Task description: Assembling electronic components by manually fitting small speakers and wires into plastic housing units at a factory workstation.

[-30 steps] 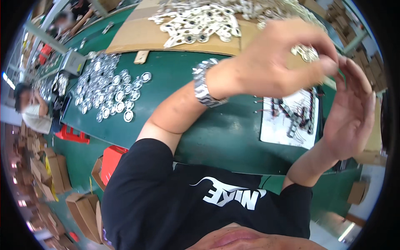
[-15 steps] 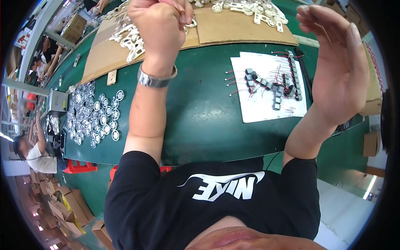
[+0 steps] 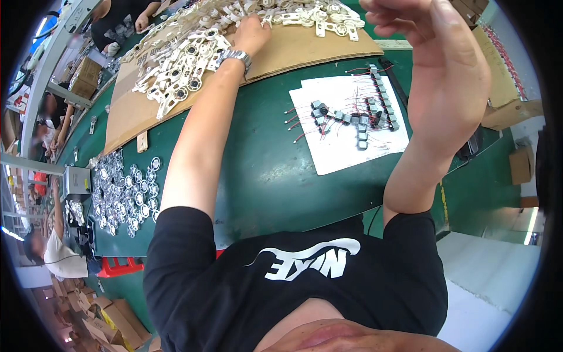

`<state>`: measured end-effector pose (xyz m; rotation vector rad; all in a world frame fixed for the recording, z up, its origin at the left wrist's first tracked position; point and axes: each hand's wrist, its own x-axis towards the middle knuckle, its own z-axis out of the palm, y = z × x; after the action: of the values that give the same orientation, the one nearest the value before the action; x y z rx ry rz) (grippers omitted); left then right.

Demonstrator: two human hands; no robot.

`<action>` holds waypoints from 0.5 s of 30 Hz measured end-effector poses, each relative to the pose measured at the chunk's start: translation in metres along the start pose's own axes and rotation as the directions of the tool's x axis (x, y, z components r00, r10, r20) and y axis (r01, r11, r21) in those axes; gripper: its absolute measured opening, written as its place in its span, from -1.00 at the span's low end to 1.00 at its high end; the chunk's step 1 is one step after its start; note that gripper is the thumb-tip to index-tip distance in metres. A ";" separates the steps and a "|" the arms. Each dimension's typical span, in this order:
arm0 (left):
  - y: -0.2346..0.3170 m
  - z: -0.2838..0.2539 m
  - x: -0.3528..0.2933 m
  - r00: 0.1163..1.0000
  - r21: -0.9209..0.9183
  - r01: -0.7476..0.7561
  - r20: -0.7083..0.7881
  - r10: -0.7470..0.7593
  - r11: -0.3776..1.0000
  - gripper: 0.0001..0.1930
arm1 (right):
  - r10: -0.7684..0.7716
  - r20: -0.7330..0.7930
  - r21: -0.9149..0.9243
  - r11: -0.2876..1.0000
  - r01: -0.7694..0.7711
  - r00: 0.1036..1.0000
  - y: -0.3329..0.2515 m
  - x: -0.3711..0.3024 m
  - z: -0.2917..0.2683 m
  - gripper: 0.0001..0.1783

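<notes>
White plastic parts (image 3: 193, 58) lie heaped on a brown cardboard sheet (image 3: 305, 50) at the far side of the green table (image 3: 258, 170). Left hand (image 3: 253, 32), wristwatch (image 3: 233, 56) on its wrist, reaches into the far edge of the heap, fingers curled down among the pieces; what they pinch, if anything, cannot be told. Right hand (image 3: 446, 76) is raised above the table at the right, palm open, fingers loosely bent at the top, holding nothing visible. Between the arms, a white paper sheet (image 3: 343, 149) carries small grey motors (image 3: 352, 117) with red wires. Round metal discs (image 3: 126, 190) are spread at the near left. Another person (image 3: 56, 255) sits beyond the left table edge.
</notes>
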<state>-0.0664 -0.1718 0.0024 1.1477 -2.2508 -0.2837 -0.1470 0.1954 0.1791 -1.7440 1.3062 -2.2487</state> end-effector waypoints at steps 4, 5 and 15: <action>-0.002 0.028 0.021 0.988 0.157 0.154 -0.021 -0.153 0.975 -0.39 | -0.022 -0.024 -0.075 0.997 0.020 0.999 -0.001 0.000 0.003 -0.47; -0.008 0.030 0.026 0.979 0.149 0.170 0.085 -0.184 0.974 -0.39 | -0.036 -0.025 -0.107 0.994 0.033 0.999 -0.001 0.000 0.007 -0.47; 0.027 0.000 0.006 0.998 -0.086 0.057 0.032 -0.055 0.995 -0.94 | -0.246 0.199 -0.122 0.954 0.273 0.949 0.113 0.017 -0.043 -0.59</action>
<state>-0.0868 -0.1603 0.0161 1.1690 -2.2117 -0.4203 -0.2395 0.1392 0.1234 -2.2358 1.3028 -2.0919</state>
